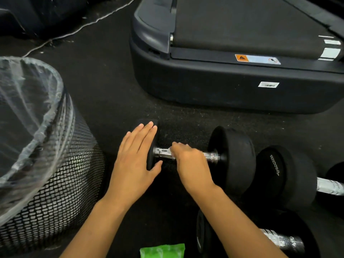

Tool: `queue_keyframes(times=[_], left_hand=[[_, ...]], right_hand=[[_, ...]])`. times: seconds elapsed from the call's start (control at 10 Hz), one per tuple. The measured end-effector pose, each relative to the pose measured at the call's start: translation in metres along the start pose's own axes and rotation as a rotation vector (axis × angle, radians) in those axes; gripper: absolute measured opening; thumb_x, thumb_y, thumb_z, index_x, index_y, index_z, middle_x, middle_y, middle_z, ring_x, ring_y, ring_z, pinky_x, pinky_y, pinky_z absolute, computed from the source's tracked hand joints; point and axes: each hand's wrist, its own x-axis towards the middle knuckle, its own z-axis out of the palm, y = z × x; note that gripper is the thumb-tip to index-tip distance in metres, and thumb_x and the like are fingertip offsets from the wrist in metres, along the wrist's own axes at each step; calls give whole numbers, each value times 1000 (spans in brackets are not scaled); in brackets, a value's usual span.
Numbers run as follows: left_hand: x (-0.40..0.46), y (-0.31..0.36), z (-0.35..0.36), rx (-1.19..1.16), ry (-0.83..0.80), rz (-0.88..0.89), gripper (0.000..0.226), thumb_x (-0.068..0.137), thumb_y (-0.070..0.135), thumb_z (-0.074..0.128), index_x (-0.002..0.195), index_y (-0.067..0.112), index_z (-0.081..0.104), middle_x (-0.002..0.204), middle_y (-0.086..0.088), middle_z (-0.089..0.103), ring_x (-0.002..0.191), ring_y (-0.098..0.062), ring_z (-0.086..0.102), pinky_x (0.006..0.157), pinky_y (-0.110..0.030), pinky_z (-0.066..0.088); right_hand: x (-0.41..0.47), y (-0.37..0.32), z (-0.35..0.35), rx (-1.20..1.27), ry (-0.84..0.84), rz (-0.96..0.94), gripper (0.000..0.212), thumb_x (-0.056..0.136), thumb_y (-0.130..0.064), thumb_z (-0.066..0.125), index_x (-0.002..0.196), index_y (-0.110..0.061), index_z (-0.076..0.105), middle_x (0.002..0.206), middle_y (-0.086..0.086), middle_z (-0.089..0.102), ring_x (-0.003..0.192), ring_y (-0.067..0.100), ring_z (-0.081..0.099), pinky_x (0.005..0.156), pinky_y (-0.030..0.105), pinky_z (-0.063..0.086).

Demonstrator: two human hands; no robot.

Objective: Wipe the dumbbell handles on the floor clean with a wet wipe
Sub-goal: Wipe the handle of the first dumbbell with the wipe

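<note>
A black dumbbell (232, 161) lies on the dark floor, its chrome handle (211, 156) running left to right. My left hand (136, 157) rests flat, fingers apart, on the dumbbell's left weight, mostly hiding it. My right hand (188, 164) is closed around the middle of the handle, pressing a white wet wipe (174, 149) against it; only a bit of the wipe shows. Two more dumbbells lie nearby: one at the right (286, 175) and one at the bottom right (283, 241), both with chrome handles.
A black mesh waste bin (55, 183) lined with a clear bag stands at the left. A green wipe packet (162, 250) lies at the bottom edge. A treadmill base (232, 86) fills the back right. A white cable (74, 32) crosses the floor at the back left.
</note>
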Motion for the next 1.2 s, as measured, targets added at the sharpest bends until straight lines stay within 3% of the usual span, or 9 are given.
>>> queue_keyframes(times=[0.1,0.2,0.3,0.4,0.6,0.7,0.9,1.0,1.2], left_hand=[[-1,0,0,-13,3,3,87,71,25,75,144,17,29,150,6,26,141,-10,15,116,-29,5],[0,0,1,-2,5,4,87,71,25,75,144,16,29,150,5,26,141,-10,15,116,-29,5],[1,-1,0,-8,6,6,87,71,25,75,144,16,30,150,5,27,141,-10,15,116,-30,6],[0,-1,1,-12,9,8,87,71,25,75,144,16,29,150,5,27,141,-10,15,116,-30,6],[1,-1,0,-7,3,4,87,71,26,75,144,16,29,150,5,27,140,-10,15,116,-30,6],[1,-1,1,3,2,4,87,71,26,75,144,17,29,150,5,27,140,-9,14,116,-29,4],[1,-1,1,-6,7,6,87,70,26,76,144,16,30,150,5,27,140,-9,15,116,-28,4],[0,-1,2,1,11,12,88,70,25,77,144,16,30,149,5,28,140,-9,15,116,-28,4],[0,-2,2,-1,21,7,88,69,25,77,143,16,31,149,4,30,140,-11,17,116,-31,8]], right_hand=[[-4,4,0,-34,-34,-39,20,72,1,68,90,-7,65,89,9,69,81,29,67,66,37,55],[6,-1,3,-36,12,3,12,78,-2,57,86,-9,63,81,8,65,73,31,63,61,37,52],[-4,-3,11,-20,16,-107,27,69,-1,57,93,-5,70,99,12,70,95,28,66,77,40,55],[-5,8,11,-2,40,-128,34,66,1,61,98,-4,70,104,12,70,98,25,66,81,41,52],[-8,7,3,-58,-8,-155,36,74,-3,43,97,-5,71,102,11,70,96,24,67,80,38,55],[6,17,-2,-70,-84,3,22,81,-5,53,99,-10,66,96,8,69,88,30,65,75,40,52],[-20,19,2,-48,3,-28,37,67,2,57,103,-5,68,103,11,70,96,27,66,80,41,54],[-10,24,0,-54,4,129,24,73,4,59,92,-7,67,93,11,70,82,32,67,66,41,56],[-27,16,-4,-77,66,126,28,68,9,62,93,-4,67,95,14,70,89,32,68,72,40,56]])
